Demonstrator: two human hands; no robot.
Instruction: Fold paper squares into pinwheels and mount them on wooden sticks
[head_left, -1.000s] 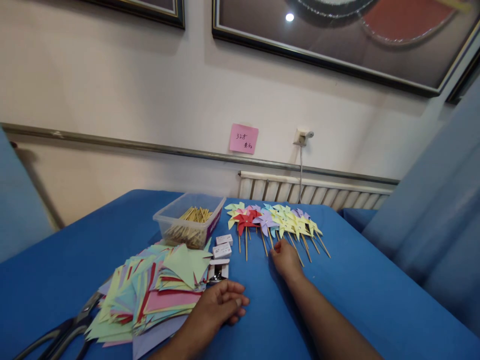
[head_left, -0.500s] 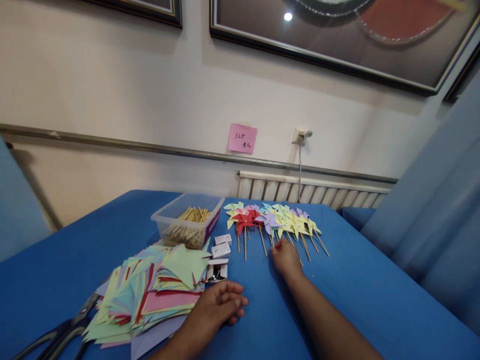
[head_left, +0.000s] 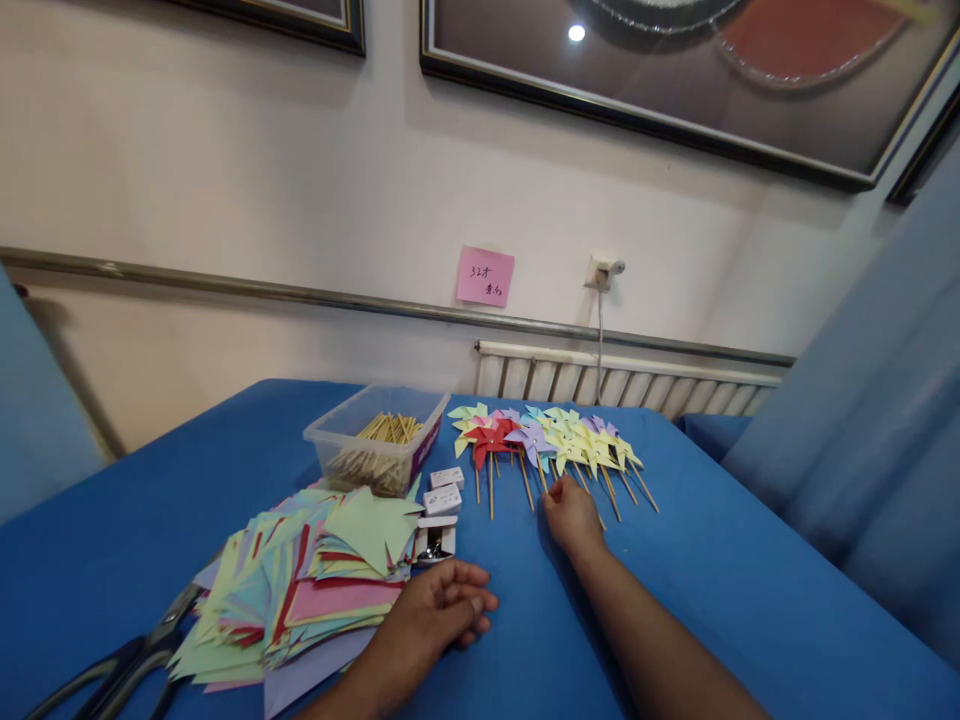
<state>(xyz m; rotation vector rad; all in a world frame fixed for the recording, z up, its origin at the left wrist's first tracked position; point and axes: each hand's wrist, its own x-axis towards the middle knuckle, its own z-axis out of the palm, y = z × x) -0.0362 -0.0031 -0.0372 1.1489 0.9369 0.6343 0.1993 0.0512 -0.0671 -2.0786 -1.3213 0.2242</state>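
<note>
My right hand (head_left: 571,518) pinches the lower stick of a lavender paper pinwheel (head_left: 532,440) among the other finished ones. Beside it lie a red pinwheel (head_left: 493,440) and a yellow pinwheel (head_left: 595,450), their wooden sticks pointing toward me. My left hand (head_left: 446,605) rests over the blue cloth, fingers loosely bent and holding nothing. Just left of it spreads a pile of coloured paper pieces (head_left: 322,580). An open small box (head_left: 436,541) with shiny metal pins is just beyond my left fingers.
A clear plastic box (head_left: 375,440) of wooden sticks (head_left: 386,432) stands behind the paper. Small closed white boxes (head_left: 442,499) sit right of it. Black-handled scissors (head_left: 142,655) lie at the near left. A radiator (head_left: 540,372) and wall are behind the blue-covered table (head_left: 750,580).
The lavender pinwheel has shifted slightly to the left in my right hand. My left hand has barely moved.
</note>
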